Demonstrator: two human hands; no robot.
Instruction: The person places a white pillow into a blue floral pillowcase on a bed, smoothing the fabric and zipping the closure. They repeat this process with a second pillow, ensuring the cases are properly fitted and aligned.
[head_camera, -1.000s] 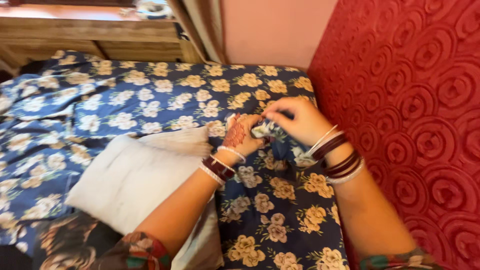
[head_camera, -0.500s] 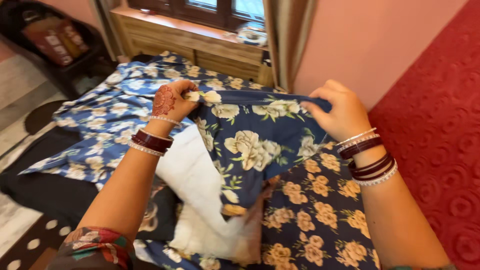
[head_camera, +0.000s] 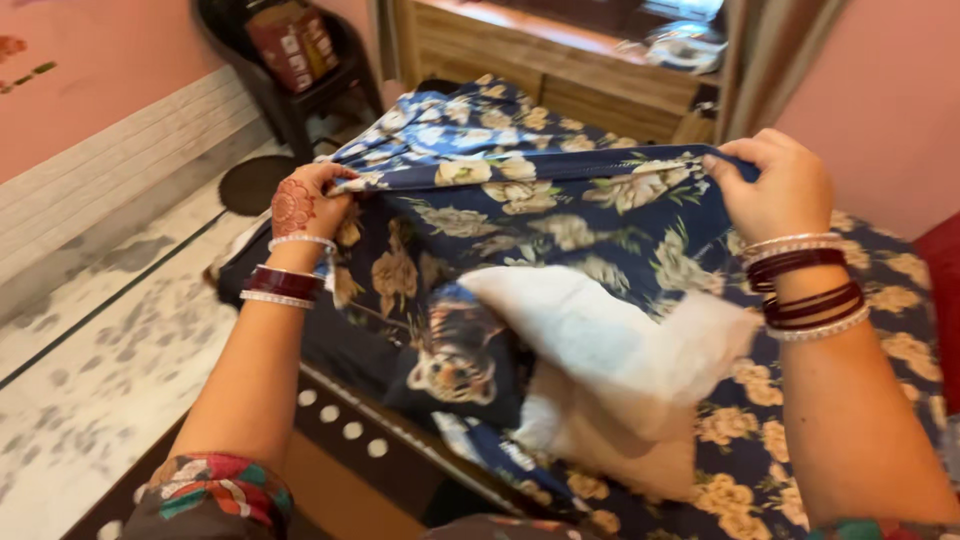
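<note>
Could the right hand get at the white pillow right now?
Probably not without letting go: the right hand is gripping the blue floral pillowcase edge, as is the left hand. Otherwise the white pillow lies uncovered just below it.

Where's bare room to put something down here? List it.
The bed beyond the right hand, toward the pink wall, shows flat sheet. The floor beside the left hand is bare. The middle is crowded: the lifted floral cover hangs over the white pillow.

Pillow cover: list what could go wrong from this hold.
The left hand and right hand pinch only the top edge of the floral pillow cover, so it may slip free. The white pillow hangs half out and near the bed edge, so it might slide floorward.
</note>
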